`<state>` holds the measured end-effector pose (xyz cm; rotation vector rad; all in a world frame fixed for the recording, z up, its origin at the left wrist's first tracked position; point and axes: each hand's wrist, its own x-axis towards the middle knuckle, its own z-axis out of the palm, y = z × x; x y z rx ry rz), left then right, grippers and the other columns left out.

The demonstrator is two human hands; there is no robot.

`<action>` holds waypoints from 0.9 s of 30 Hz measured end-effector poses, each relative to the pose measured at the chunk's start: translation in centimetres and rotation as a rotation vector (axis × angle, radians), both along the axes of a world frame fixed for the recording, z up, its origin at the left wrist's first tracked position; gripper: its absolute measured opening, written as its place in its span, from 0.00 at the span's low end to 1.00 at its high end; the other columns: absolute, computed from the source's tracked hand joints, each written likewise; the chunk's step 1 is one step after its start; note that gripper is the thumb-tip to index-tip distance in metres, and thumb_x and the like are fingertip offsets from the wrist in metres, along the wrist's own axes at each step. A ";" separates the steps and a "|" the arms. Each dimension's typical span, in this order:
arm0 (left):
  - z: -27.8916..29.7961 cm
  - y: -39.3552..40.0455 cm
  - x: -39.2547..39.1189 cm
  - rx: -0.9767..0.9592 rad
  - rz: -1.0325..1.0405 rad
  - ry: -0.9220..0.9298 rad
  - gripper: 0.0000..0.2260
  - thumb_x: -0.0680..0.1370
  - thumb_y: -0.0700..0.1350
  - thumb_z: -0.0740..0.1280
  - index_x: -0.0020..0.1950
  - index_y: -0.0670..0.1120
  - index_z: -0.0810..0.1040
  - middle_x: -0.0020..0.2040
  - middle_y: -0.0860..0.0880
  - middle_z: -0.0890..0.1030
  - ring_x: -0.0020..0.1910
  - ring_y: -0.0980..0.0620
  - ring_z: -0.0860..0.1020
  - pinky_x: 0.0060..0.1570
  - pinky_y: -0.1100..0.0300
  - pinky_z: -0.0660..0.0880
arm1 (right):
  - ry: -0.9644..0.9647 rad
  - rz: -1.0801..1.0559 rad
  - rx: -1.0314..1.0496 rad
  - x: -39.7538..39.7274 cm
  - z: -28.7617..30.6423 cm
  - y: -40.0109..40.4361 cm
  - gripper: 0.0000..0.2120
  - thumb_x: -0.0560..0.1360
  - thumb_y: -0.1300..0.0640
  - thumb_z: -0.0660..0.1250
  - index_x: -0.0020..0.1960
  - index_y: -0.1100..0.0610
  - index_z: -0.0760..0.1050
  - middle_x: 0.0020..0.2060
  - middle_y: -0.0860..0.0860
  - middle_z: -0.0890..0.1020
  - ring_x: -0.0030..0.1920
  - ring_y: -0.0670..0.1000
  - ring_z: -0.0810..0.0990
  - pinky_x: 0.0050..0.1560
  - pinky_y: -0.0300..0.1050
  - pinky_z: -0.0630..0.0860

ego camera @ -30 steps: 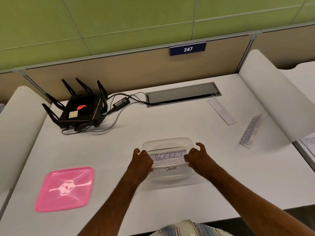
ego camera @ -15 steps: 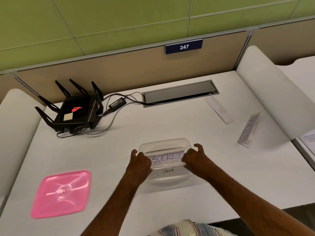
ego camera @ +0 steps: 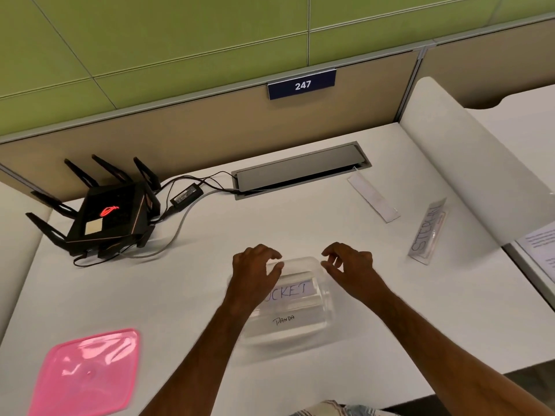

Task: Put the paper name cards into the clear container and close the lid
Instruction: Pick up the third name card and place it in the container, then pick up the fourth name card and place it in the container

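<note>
**Hovering hands above one clear container**

Lying at 6 o'clock on the white desk (ego camera: 195,283), one clear container (ego camera: 303,325) holds two name cards: one lettered SOCKET (ego camera: 292,291), one lettered PANDA (ego camera: 283,319). Two further cards lie outside at 3 o'clock: a standing card (ego camera: 428,232) and a flat blank strip (ego camera: 374,198). One pink lid (ego camera: 87,373) rests at 8 o'clock, well apart from the container. One black router (ego camera: 105,219) sits at 10 o'clock. Left hand (ego camera: 255,273) and right hand (ego camera: 350,267) hang over the container's far rim, fingers loosely curled and spread, gripping nothing. Half a second earlier both hands pinched the ends of the SOCKET card; they have since released it and lifted toward 12 o'clock
</note>
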<state>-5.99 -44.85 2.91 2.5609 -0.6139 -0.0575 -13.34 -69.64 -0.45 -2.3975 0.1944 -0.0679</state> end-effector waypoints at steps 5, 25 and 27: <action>-0.3 -3.4 2.7 -0.087 -0.006 0.119 0.10 0.78 0.52 0.69 0.58 0.56 0.79 0.57 0.60 0.78 0.57 0.56 0.76 0.61 0.56 0.63 | 0.094 -0.156 0.090 0.6 -0.6 -3.0 0.08 0.78 0.48 0.69 0.55 0.42 0.72 0.43 0.40 0.81 0.42 0.36 0.79 0.58 0.49 0.66; -0.7 -19.2 13.1 0.060 -0.235 0.417 0.30 0.80 0.51 0.67 0.79 0.50 0.59 0.78 0.50 0.64 0.76 0.46 0.62 0.73 0.50 0.62 | -0.022 -0.715 0.527 5.1 -4.2 -11.3 0.35 0.78 0.56 0.70 0.77 0.49 0.52 0.44 0.47 0.78 0.39 0.43 0.79 0.38 0.38 0.74; -1.0 -20.4 14.3 0.076 -0.246 0.440 0.33 0.80 0.52 0.67 0.81 0.49 0.56 0.80 0.49 0.61 0.77 0.46 0.60 0.73 0.52 0.60 | -0.016 -0.752 0.548 5.7 -4.5 -11.6 0.37 0.79 0.56 0.70 0.78 0.50 0.50 0.44 0.49 0.78 0.39 0.46 0.78 0.39 0.39 0.74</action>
